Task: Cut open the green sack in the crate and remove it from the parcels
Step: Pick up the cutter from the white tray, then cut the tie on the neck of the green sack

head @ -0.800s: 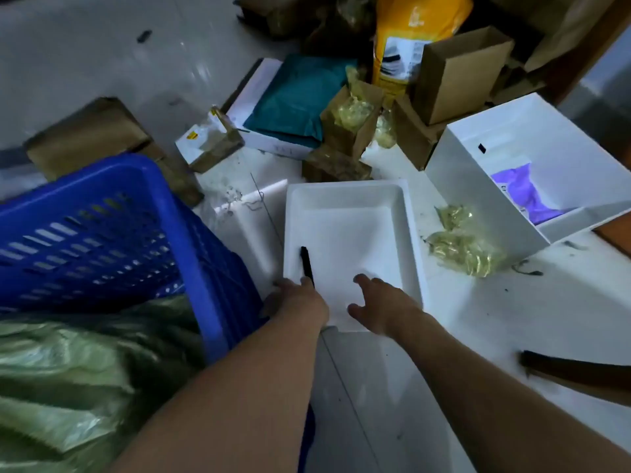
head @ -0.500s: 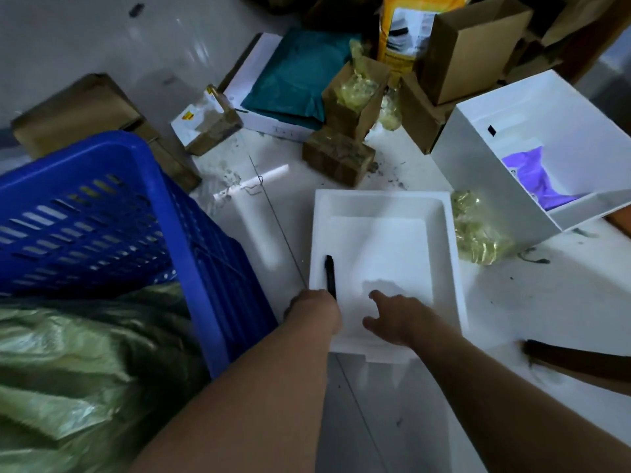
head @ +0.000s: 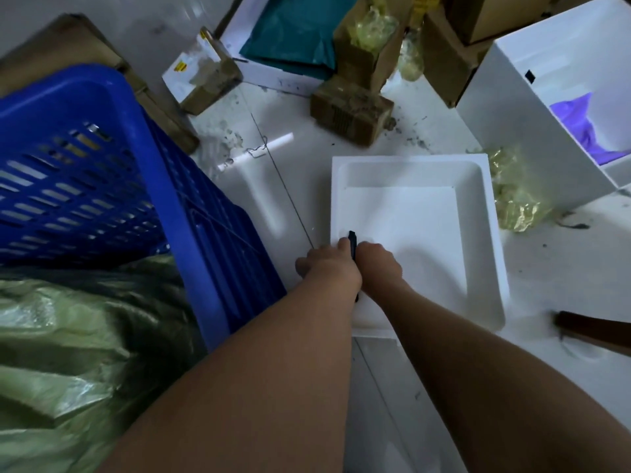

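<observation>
The green sack (head: 68, 353) lies crumpled in the blue crate (head: 102, 172) at the lower left, and no parcels show through it. A black cutter (head: 352, 241) lies in the near left corner of a white tray (head: 478, 268). Both of my hands meet on it. My right hand (head: 379, 264) has its fingers curled round the cutter's middle, so only the tip and the tail end show. My left hand (head: 324, 268) sits over the tray's left rim with one fingertip against the cutter. Its grip is hidden.
A white box (head: 532, 141) with purple plastic inside stands at the right, with crumpled yellow film (head: 515, 203) beside the tray. Cardboard boxes (head: 351, 110), a teal bag (head: 293, 32) and a labelled parcel (head: 201, 73) crowd the far side. A dark stick (head: 594, 331) lies at the right.
My right hand moved left across the tray onto the cutter, next to my left hand. The tray has slid nearer to me, away from the brown box, and towards the yellow film.
</observation>
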Demonstrator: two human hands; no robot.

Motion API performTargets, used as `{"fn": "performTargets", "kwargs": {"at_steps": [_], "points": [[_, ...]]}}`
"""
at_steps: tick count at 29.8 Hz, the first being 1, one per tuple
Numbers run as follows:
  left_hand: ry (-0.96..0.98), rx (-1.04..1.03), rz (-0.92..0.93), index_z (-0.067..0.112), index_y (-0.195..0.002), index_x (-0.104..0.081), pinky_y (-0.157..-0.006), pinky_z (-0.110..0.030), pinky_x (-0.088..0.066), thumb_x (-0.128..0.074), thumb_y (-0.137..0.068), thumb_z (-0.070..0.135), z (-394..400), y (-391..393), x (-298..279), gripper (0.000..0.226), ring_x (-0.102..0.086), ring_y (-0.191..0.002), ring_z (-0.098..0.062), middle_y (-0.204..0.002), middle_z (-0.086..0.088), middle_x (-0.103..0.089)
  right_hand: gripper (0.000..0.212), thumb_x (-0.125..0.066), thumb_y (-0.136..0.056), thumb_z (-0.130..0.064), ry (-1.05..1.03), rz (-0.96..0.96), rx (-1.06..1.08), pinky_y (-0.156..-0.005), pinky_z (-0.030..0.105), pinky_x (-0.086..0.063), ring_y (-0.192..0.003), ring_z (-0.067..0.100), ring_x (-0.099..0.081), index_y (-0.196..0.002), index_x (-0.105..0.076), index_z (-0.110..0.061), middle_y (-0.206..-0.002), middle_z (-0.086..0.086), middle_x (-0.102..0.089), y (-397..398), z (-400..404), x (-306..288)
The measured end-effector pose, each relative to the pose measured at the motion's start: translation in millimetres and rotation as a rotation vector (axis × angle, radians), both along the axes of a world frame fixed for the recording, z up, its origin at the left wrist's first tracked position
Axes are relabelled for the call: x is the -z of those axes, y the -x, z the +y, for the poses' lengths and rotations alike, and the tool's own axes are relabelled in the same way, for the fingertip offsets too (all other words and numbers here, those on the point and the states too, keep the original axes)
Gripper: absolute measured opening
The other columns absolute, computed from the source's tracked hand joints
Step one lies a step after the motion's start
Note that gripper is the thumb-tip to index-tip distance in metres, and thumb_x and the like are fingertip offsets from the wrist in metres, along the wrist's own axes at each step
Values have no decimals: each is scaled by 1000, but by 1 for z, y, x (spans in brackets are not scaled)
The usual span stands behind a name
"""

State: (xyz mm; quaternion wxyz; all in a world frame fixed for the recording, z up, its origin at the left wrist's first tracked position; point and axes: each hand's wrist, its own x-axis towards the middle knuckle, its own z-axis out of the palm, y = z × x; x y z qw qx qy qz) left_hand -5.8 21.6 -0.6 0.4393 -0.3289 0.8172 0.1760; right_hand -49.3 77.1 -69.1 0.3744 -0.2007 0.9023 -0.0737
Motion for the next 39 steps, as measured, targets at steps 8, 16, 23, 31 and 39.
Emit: {"fn": "performTargets", "kwargs": {"at_steps": [8,16,23,31,39], "points": [[15,56,-62,21,-156,-8,-108,-43,-32,-57,-93,23,2,0,-5,80,-42,-132,-32,-149,-15,-39,29,-37,-100,-14,35,9,68,-71,32,-42,-106,30,-62,-115,-58,-3,-116,15,-64,-3,-5,4],[0,-128,258,23,-151,-23,-101,-41,-45,-51,-95,17,-4,4,-41,64,-49,-127,-30,-142,-12,-47,26,-37,-98,-21,253,-19,246,-71,35,-41,-99,36,-60,-113,-48,-3,-110,17,-62,9,-7,-59],[-71,-563,790,16,-131,-61,-94,-26,-41,-46,-98,23,-22,-12,-133,37,-55,-124,-27,-137,-7,-60,15,-36,-98,-22,607,164,242,-66,37,-40,-88,37,-58,-100,-42,-9,-96,16,-62,-21,-5,-164],[-225,-1101,1100,13,-69,-63,-75,-32,-55,-60,-91,19,-40,-123,-223,22,-64,-81,-26,-85,-9,-68,12,-43,-97,-28,895,142,135,-58,36,-38,-68,26,-56,-92,-37,-20,-78,4,-60,-142,-24,-254],[-257,-1296,1250,13,-91,-69,-68,-30,-46,-66,-88,13,-74,-268,-270,4,-58,-82,-24,-90,-15,-65,13,-39,-91,1,1109,-479,243,-35,21,-28,-35,9,-39,-89,-47,-8,-61,8,-48,-269,-58,-313]]}}
